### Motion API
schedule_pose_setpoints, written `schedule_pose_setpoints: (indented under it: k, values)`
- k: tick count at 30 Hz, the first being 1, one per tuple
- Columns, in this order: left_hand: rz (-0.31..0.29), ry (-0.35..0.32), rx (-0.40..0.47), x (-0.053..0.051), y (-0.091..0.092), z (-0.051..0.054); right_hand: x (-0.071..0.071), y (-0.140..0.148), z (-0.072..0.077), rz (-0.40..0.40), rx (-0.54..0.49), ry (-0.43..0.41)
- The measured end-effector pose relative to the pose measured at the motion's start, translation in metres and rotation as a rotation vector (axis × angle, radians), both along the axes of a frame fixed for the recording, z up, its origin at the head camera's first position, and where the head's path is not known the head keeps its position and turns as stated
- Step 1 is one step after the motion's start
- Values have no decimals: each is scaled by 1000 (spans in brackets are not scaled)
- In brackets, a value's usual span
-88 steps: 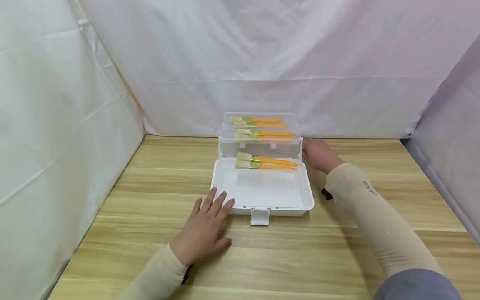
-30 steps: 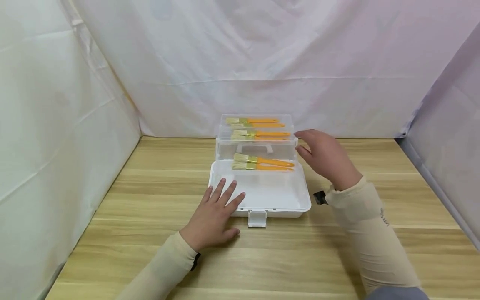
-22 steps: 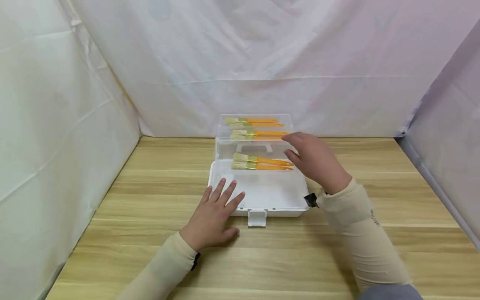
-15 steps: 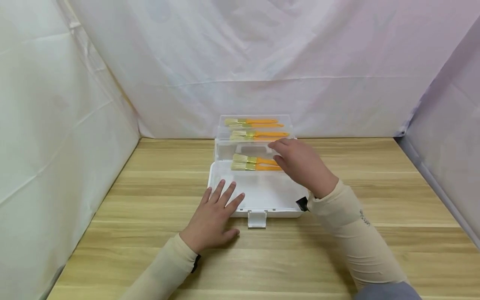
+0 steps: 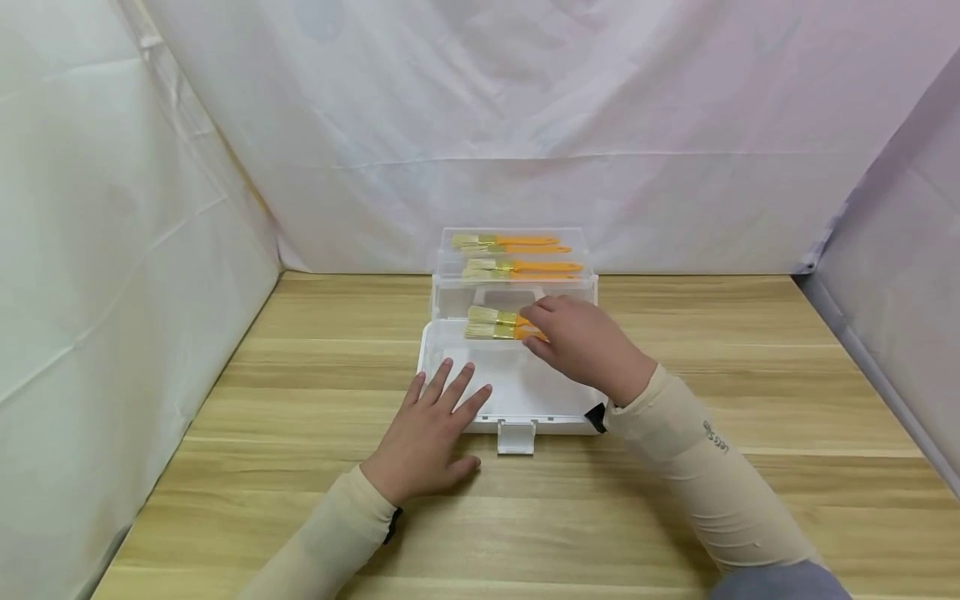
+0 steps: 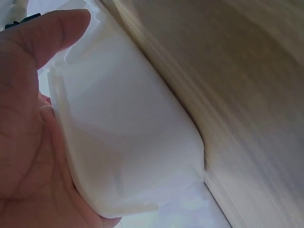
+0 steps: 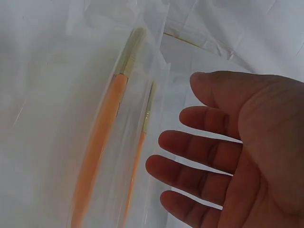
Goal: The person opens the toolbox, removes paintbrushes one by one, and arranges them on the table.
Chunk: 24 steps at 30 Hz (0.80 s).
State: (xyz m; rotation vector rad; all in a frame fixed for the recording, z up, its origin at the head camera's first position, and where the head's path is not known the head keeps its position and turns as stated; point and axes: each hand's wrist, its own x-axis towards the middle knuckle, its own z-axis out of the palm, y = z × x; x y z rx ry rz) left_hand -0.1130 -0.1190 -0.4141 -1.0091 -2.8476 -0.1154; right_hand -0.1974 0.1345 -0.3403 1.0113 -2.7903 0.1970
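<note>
Head view: we have the right hand [image 5: 585,342] above the handles of the front pair of brushes [image 5: 501,318], bristles pointing left past its fingertips. Contact can't be told here. More brushes [image 5: 517,267] lie on clear tiers [image 5: 453,300], farther beyond the same hand. Our left hand [image 5: 420,442] rests, fingers spread, on the near left corner of the white case [image 5: 570,428]; the latch [image 5: 516,437] hangs just right of it.

Left wrist view: rim against the palm, thumb alongside the wall, most fingers hidden. We judge the case thin, light plastic, liable to slide on the wooden table [image 6: 256,95] below the hand.

Right wrist view: thumb and fingers stand apart, nothing between them; brushes lie beyond the fingertips, clear plastic in the way. We expect them light, handles stiff and perhaps slick, bristles soft; best pinched mid-handle, the part nearest this hand.
</note>
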Motion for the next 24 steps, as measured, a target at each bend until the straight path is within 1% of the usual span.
schedule_pose_setpoints:
  k: [8,15,19,24]
  values:
    - [8,-2,-10,0,1,0,5,-3,-2,20,103,25]
    - [12,-3,-13,0,1,0,16,-10,-2,-8,153,73]
    - [6,4,2,0,0,0,20,-13,-5,-28,162,66]
    - [8,0,5,0,1,0,22,-14,-6,-61,149,51]
